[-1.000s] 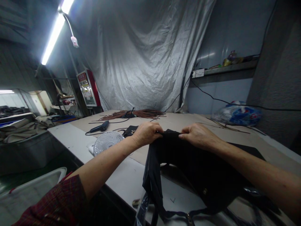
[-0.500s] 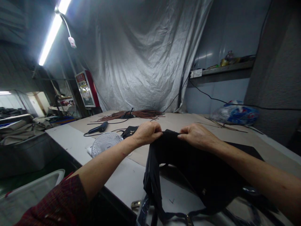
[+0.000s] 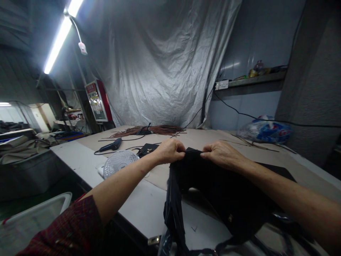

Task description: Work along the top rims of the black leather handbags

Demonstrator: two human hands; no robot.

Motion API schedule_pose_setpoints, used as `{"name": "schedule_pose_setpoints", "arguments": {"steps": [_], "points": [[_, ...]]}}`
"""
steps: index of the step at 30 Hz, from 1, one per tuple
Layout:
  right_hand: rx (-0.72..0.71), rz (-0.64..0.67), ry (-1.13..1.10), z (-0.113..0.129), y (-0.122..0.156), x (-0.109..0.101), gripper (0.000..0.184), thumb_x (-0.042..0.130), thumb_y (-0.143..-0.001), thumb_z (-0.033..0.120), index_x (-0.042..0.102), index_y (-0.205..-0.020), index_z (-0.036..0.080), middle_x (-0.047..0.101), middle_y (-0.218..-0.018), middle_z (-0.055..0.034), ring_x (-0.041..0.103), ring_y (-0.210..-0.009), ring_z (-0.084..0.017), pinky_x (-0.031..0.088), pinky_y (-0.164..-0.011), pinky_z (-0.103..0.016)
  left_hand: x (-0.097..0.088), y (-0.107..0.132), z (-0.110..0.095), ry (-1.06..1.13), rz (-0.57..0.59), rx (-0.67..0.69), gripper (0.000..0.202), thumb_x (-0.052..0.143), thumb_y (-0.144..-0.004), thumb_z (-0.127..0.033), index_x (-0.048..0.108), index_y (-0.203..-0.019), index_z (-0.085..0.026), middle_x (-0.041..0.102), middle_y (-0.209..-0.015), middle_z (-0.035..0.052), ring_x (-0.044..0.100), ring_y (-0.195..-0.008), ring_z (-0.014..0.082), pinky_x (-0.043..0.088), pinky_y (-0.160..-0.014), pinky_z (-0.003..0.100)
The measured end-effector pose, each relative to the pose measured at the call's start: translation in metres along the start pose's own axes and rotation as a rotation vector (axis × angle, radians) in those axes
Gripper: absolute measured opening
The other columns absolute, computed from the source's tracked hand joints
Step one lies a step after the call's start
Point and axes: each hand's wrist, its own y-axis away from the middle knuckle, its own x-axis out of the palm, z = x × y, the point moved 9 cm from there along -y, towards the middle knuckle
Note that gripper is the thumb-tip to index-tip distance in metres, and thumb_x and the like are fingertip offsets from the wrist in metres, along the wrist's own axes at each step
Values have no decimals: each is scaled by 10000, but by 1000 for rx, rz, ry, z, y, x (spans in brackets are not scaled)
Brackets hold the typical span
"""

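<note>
Between both hands hangs a black bag point(image 3: 210, 185), its upper edge pinched and its body draping over the near side of the table. My left hand point(image 3: 172, 151) is closed on that edge, thumb pressed against the fingers. Just to the right, my right hand point(image 3: 220, 153) grips the same edge a short gap away. A strap with a metal ring dangles at the bottom of the bag. Near the table's front edge shows a small gold metal clasp point(image 3: 153, 240). Much of the bag's far side is hidden behind my right forearm.
Left of my hands a small white fan point(image 3: 119, 163) rests on the table point(image 3: 144, 202). Behind it lie a dark corded tool point(image 3: 111, 145), a small black piece point(image 3: 147, 149) and a bundle of brown cords point(image 3: 149, 130). A plastic-wrapped bundle point(image 3: 266, 129) sits back right.
Both hands keep their pinch on the bag's edge, almost in place. The bag's lower strap and ring have dropped slightly in the view.
</note>
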Motion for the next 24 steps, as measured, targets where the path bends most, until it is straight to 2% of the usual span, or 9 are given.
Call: {"name": "schedule_pose_setpoints", "arguments": {"steps": [3,5,6,8,11,14,17,21,24], "points": [[-37,12,-101,2,-6,4,270,531,-780,380,701,-908,214,657,-678,-4,570,-612,-147,351,-542,-243,0,1,1,29,-14,12,251,530,-710,-220,741,-836,-169,664,-682,-1,552,-635,123,388,-582,204],[-93,30,-170,8,-10,6,341,539,-786,390,682,-1052,232,680,-733,4,583,-632,-144,369,-558,-235,1,1,1,31,-16,20,249,534,-703,-215,742,-833,-169,668,-688,1,554,-642,123,391,-590,204],[-128,37,-171,12,-12,7,330,538,-789,389,687,-1043,241,680,-737,9,586,-641,-144,369,-561,-234,1,0,1,28,-19,25,247,537,-700,-213,742,-832,-170,670,-689,2,556,-645,124,391,-593,205],[-194,30,-113,21,-15,7,245,528,-791,365,715,-895,244,667,-711,13,587,-666,-145,359,-567,-233,1,-1,1,25,-32,35,242,543,-696,-209,742,-827,-170,673,-695,5,561,-655,127,394,-599,208],[-225,-28,7,29,-17,4,204,525,-781,326,705,-766,233,647,-666,4,580,-673,-150,345,-572,-241,3,-2,5,75,-18,12,241,536,-706,-214,739,-824,-162,671,-693,11,565,-649,127,399,-586,212],[-200,-67,79,28,-18,1,218,510,-788,330,702,-789,229,649,-667,-12,574,-659,-155,338,-566,-249,10,2,19,245,46,-99,246,572,-701,-246,720,-870,-144,671,-717,17,570,-635,124,416,-559,207],[-185,-31,69,26,-19,4,222,502,-797,338,694,-817,227,671,-726,-15,586,-689,-158,360,-590,-245,20,12,32,446,118,-235,284,650,-640,-241,695,-894,-121,657,-708,16,568,-603,117,429,-538,204],[-335,14,-59,43,-17,7,246,548,-778,308,693,-964,242,694,-975,-10,601,-895,-180,414,-744,-240,21,23,39,509,98,-316,224,613,-630,-179,693,-828,-113,602,-621,-6,523,-536,94,392,-499,190],[-436,59,-63,58,-17,14,248,498,-844,344,702,-945,248,702,-897,-4,607,-833,-168,411,-724,-237,18,25,36,455,51,-313,203,617,-655,-248,697,-788,-118,563,-565,-19,485,-499,87,343,-462,188]]}}
